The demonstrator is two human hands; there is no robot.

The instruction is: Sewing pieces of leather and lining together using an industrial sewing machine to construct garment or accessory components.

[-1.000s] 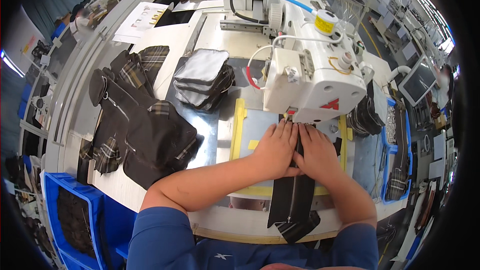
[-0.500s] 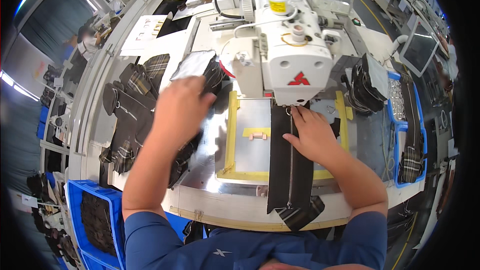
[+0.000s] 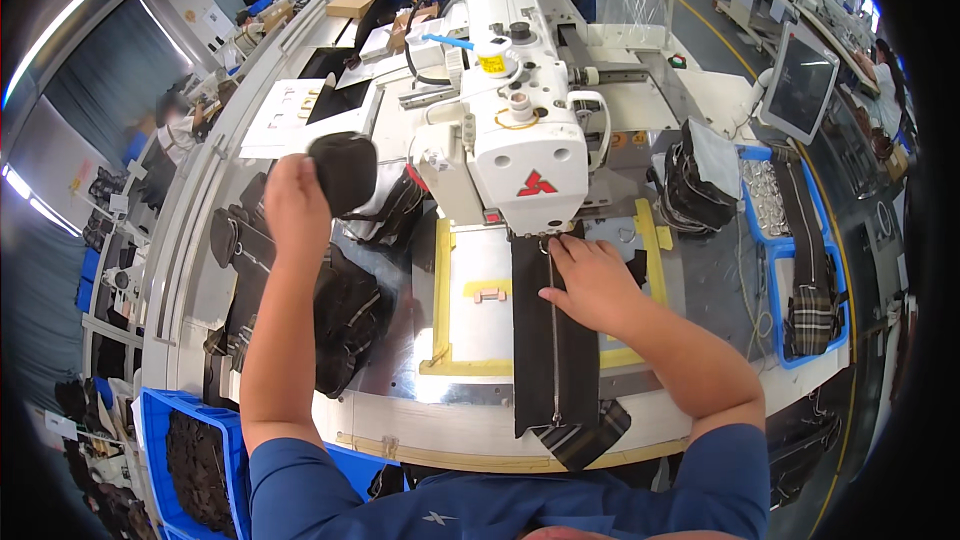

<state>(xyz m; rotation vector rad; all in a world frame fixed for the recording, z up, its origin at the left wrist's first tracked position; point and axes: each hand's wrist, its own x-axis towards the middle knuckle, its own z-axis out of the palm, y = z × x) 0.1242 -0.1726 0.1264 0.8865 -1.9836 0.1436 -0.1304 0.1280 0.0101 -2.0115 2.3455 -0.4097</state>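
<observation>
My left hand [image 3: 297, 205] is raised at the left, its fingers closed on the edge of a dark fabric piece [image 3: 346, 175] with rounded corners. The piece is held up above the worktable. My right hand [image 3: 598, 285] lies flat, fingers stretched, on the top end of a dark zippered fabric strip [image 3: 534, 360]. That end sits under the head of a white sewing machine [image 3: 530, 155]. The strip runs toward me over the table's front edge, where a plaid flap [image 3: 585, 435] hangs. Near my right fingertips a small metal ring shows on the strip.
Dark fabric pieces [image 3: 350, 305] are piled at left, and a stack of zippered pieces [image 3: 695, 185] stands at right. Yellow tape [image 3: 440, 310] frames the metal plate. Blue bins [image 3: 783, 335] hold metal rings and another strip. A screen [image 3: 800, 85] stands at far right.
My left hand has moved left from the pile and now holds up the dark fabric piece. My right hand stays on the zippered strip. The whole view has shifted.
</observation>
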